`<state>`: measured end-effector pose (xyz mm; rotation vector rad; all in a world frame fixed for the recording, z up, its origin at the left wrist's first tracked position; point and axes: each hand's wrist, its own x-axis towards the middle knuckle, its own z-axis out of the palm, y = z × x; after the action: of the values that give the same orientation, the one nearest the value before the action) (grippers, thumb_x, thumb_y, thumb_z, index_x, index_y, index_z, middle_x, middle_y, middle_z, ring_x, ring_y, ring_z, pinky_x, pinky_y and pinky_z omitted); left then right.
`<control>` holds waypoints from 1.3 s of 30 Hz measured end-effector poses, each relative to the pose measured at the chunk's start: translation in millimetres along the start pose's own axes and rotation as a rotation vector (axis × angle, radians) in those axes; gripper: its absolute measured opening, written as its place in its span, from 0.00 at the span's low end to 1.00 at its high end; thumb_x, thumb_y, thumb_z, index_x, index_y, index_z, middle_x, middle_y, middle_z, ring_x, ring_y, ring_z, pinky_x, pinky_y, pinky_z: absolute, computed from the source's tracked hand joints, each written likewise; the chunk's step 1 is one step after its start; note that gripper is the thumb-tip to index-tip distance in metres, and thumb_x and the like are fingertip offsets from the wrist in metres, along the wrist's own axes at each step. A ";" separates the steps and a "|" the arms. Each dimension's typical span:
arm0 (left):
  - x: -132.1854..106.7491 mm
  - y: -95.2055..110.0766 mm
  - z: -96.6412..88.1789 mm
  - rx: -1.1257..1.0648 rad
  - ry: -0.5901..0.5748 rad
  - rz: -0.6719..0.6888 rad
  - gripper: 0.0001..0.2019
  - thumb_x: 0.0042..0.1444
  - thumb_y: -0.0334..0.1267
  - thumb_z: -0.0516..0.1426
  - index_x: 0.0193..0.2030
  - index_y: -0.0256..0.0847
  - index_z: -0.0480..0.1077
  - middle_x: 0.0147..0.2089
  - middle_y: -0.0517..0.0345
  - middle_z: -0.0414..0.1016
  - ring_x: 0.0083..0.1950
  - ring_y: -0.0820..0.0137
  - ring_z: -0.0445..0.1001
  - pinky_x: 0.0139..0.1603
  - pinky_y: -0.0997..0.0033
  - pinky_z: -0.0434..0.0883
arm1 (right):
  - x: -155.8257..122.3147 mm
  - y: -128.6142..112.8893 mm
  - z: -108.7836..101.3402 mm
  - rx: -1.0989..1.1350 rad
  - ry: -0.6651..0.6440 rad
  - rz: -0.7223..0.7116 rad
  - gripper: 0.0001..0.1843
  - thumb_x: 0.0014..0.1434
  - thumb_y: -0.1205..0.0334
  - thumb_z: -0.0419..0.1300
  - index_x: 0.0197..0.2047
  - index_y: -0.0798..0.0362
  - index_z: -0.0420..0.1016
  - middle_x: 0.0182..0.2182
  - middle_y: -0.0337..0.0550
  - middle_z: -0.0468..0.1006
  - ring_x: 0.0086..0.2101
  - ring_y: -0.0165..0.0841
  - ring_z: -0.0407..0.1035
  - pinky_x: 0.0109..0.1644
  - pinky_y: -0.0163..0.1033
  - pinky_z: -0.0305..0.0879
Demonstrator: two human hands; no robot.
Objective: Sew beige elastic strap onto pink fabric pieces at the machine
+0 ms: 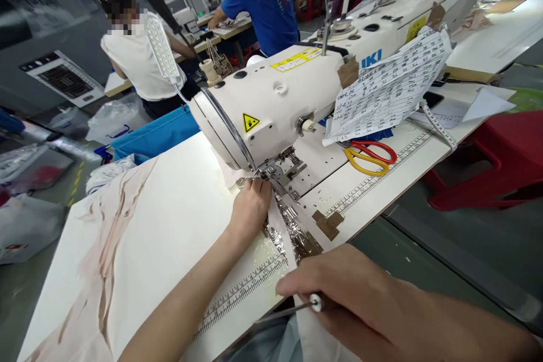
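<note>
My left hand [250, 206] rests palm down on pale fabric [280, 226] right at the presser foot [278, 176] of a white sewing machine [288, 96], fingers pressed together on the cloth. A strip of shiny sequinned material [297, 232] runs from the foot back toward me. My right hand [360, 300] is closed near the table's front edge, pinching the fabric strip and holding a thin metal tool [297, 308] with a round end.
Red and yellow scissors [371, 155] lie on the machine bed under a taped paper sheet [390, 87]. Pinkish cloth [106, 243] is spread on the table's left. Two people work at tables behind. A red stool [500, 158] stands to the right.
</note>
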<state>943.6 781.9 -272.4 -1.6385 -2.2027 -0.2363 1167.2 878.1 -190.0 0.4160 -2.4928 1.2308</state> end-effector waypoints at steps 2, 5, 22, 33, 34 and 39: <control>1.7 -4.8 -0.8 -0.066 0.001 -0.053 0.11 0.65 0.29 0.50 0.36 0.36 0.72 0.38 0.48 0.74 0.36 0.64 0.71 0.34 0.65 0.72 | 1.1 2.8 5.6 -0.037 -0.031 0.042 0.17 0.65 0.70 0.48 0.55 0.51 0.67 0.42 0.42 0.82 0.39 0.30 0.77 0.44 0.33 0.70; -1.2 -11.7 0.1 -0.283 0.047 -0.223 0.08 0.64 0.36 0.54 0.36 0.39 0.73 0.38 0.52 0.76 0.38 0.65 0.73 0.32 0.68 0.71 | -4.7 20.8 14.1 -0.108 -0.015 0.184 0.15 0.66 0.68 0.47 0.52 0.51 0.69 0.39 0.42 0.82 0.36 0.33 0.77 0.39 0.36 0.69; -3.4 -17.1 2.0 -0.645 0.090 -0.338 0.08 0.61 0.41 0.56 0.32 0.43 0.71 0.36 0.57 0.75 0.39 0.67 0.72 0.38 0.67 0.69 | 22.0 95.6 41.3 -0.508 0.213 0.339 0.17 0.68 0.66 0.47 0.54 0.57 0.70 0.44 0.50 0.82 0.37 0.36 0.78 0.33 0.37 0.69; -3.0 -17.1 5.3 -0.556 0.074 -0.315 0.08 0.63 0.43 0.54 0.36 0.43 0.69 0.36 0.57 0.73 0.39 0.67 0.71 0.37 0.66 0.68 | 27.4 95.2 44.9 -0.572 0.186 0.359 0.16 0.67 0.67 0.49 0.54 0.58 0.71 0.41 0.50 0.82 0.35 0.35 0.77 0.33 0.35 0.67; -3.0 -17.2 5.3 -0.554 0.073 -0.312 0.08 0.63 0.43 0.54 0.36 0.43 0.69 0.36 0.57 0.73 0.39 0.67 0.71 0.37 0.67 0.68 | 27.4 95.2 45.1 -0.579 0.187 0.358 0.16 0.67 0.67 0.49 0.54 0.59 0.71 0.41 0.50 0.82 0.35 0.35 0.77 0.33 0.35 0.67; -2.8 -19.4 5.4 -0.547 0.060 -0.282 0.06 0.61 0.41 0.56 0.38 0.43 0.69 0.38 0.57 0.75 0.40 0.67 0.72 0.39 0.66 0.69 | 27.5 94.2 44.5 -0.602 0.167 0.354 0.16 0.68 0.67 0.48 0.54 0.59 0.71 0.39 0.49 0.82 0.35 0.34 0.77 0.31 0.35 0.64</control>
<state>924.8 775.5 -276.7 -1.5224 -2.4555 -1.0299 1097.7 894.3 -270.8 -0.2763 -2.6872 0.5251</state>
